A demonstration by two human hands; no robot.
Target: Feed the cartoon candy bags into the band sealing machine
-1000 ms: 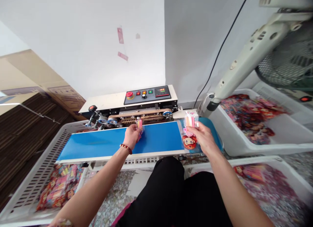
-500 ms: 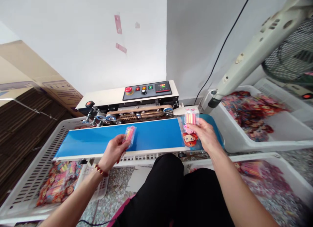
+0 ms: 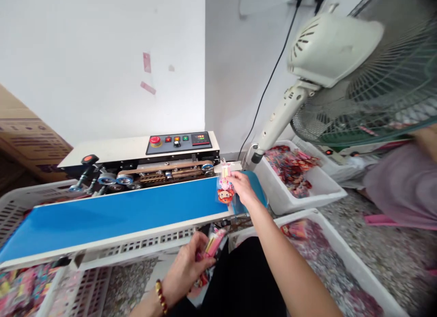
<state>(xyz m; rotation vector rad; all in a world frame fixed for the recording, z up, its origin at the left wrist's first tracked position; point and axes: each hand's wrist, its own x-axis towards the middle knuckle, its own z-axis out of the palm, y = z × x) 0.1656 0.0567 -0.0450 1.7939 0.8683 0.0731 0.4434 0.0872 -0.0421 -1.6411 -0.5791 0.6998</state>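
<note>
just left of the right hand [image 3: 241, 188], which pinches it, one packet [image 3: 225, 194] runs lengthwise across the belt [image 3: 136, 212], the left hand [image 3: 187, 260], farther off, pinching a second packet [image 3: 215, 243].

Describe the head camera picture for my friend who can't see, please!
A person's right hand holds a cartoon-face packet at the right end of a blue belt; the left hand holds another packet near black trousers.

Head cam faces fwd & down from above near side of blue belt [image 3: 136, 212], approx. opp. its R end, close enough that belt's L end meets pic. edge; wall [image 3: 102, 57] beyond belt, wearer's legs [image 3: 247, 280] this side.
</note>
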